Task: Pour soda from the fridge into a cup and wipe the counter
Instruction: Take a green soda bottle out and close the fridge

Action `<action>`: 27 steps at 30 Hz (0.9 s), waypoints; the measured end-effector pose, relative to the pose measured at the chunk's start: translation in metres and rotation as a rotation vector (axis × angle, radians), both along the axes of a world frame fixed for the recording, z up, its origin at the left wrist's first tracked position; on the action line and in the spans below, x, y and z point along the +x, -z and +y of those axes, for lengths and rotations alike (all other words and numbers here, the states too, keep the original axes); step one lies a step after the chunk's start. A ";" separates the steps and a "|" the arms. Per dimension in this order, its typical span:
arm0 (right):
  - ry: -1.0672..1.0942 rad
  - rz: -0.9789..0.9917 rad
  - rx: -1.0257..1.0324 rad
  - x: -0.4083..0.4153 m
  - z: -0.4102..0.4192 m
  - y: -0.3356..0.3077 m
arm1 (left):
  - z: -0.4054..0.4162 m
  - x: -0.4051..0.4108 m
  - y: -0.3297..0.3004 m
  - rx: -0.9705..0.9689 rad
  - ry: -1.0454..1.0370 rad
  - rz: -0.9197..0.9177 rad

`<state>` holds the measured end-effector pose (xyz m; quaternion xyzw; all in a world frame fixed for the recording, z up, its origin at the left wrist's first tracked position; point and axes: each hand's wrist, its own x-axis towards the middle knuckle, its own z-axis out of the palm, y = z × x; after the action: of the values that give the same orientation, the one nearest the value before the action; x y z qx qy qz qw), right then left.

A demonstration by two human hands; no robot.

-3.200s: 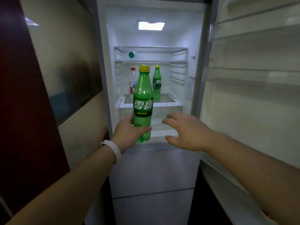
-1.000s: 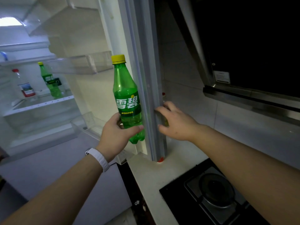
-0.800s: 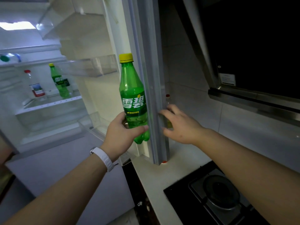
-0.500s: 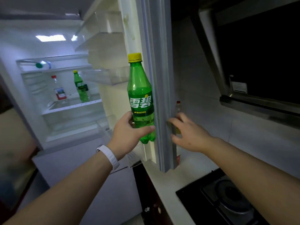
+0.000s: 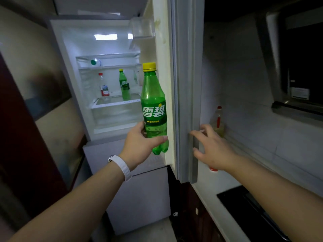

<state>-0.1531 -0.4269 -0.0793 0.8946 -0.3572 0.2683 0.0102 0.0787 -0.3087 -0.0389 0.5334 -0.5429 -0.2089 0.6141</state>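
Observation:
My left hand (image 5: 139, 145) grips the lower part of a green soda bottle (image 5: 153, 102) with a yellow cap, held upright in front of the open fridge (image 5: 111, 109). My right hand (image 5: 211, 145) presses with spread fingers on the outer face of the grey fridge door (image 5: 185, 84), near its edge. The door stands partly swung in. The white counter (image 5: 209, 186) lies to the right of the door. No cup shows.
Inside the fridge stand a second green bottle (image 5: 124, 88) and a clear bottle with a red cap (image 5: 104, 88). An oil bottle (image 5: 217, 121) stands on the counter by the wall. A black gas stove (image 5: 262, 212) is at lower right, a range hood (image 5: 297, 67) above it.
The fridge door has swung further toward the fridge under my right hand. My left hand holds the green bottle as before, and the view has turned left.

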 end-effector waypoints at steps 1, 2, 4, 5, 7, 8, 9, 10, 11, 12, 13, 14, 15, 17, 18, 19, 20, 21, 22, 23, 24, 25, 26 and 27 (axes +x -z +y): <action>-0.006 0.014 -0.012 0.009 0.007 0.000 | 0.009 0.007 0.002 0.006 -0.010 0.000; -0.010 0.029 -0.021 0.018 0.013 0.000 | 0.018 0.015 0.004 0.010 -0.018 0.000; -0.015 0.071 -0.053 0.037 0.024 -0.001 | 0.035 0.030 0.006 0.020 -0.043 -0.001; -0.021 0.097 -0.070 0.046 0.029 -0.001 | 0.042 0.037 0.007 0.024 -0.058 0.001; -0.038 0.144 -0.106 0.066 0.037 -0.004 | 0.057 0.053 0.009 0.024 -0.084 0.008; -0.046 0.165 -0.121 0.077 0.041 -0.006 | 0.064 0.061 0.010 0.025 -0.101 0.005; -0.048 0.184 -0.129 0.087 0.046 -0.008 | 0.071 0.068 0.010 0.030 -0.118 0.001; -0.046 0.197 -0.132 0.098 0.050 -0.009 | 0.078 0.075 0.010 0.033 -0.132 -0.002; -0.043 0.206 -0.138 0.109 0.055 -0.010 | 0.085 0.082 0.009 0.034 -0.142 -0.002; -0.043 0.218 -0.151 0.119 0.059 -0.011 | 0.091 0.089 0.008 0.033 -0.150 -0.002; -0.043 0.234 -0.170 0.130 0.062 -0.011 | 0.097 0.096 0.007 0.031 -0.157 0.001; -0.041 0.250 -0.188 0.141 0.065 -0.012 | 0.103 0.102 0.006 0.028 -0.165 0.005; -0.037 0.261 -0.202 0.151 0.068 -0.014 | 0.107 0.107 0.004 0.024 -0.174 0.010; -0.037 0.264 -0.224 0.171 0.075 -0.018 | 0.116 0.117 0.002 0.014 -0.197 0.012; -0.043 0.260 -0.231 0.180 0.078 -0.018 | 0.120 0.122 0.001 0.013 -0.212 0.010; -0.051 0.251 -0.234 0.190 0.081 -0.019 | 0.123 0.127 0.000 0.011 -0.227 0.010; -0.057 0.240 -0.236 0.199 0.084 -0.018 | 0.126 0.133 0.001 0.008 -0.238 0.015; -0.061 0.233 -0.242 0.207 0.085 -0.017 | 0.128 0.138 0.002 0.005 -0.249 0.027; -0.067 0.231 -0.250 0.214 0.086 -0.015 | 0.130 0.143 0.003 0.003 -0.262 0.037; -0.074 0.232 -0.258 0.222 0.086 -0.013 | 0.131 0.149 0.004 0.005 -0.279 0.040; -0.082 0.234 -0.265 0.228 0.086 -0.012 | 0.133 0.154 0.006 0.008 -0.295 0.040; -0.089 0.238 -0.274 0.235 0.086 -0.012 | 0.135 0.159 0.007 0.013 -0.310 0.038; -0.093 0.243 -0.288 0.242 0.086 -0.012 | 0.137 0.165 0.008 0.017 -0.324 0.038; -0.096 0.248 -0.307 0.249 0.085 -0.013 | 0.139 0.170 0.009 0.022 -0.336 0.038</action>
<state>0.0957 -0.3419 -0.0666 0.9247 -0.2652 0.2076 0.1777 0.2487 -0.1696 -0.0484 0.6191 -0.4320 -0.1193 0.6449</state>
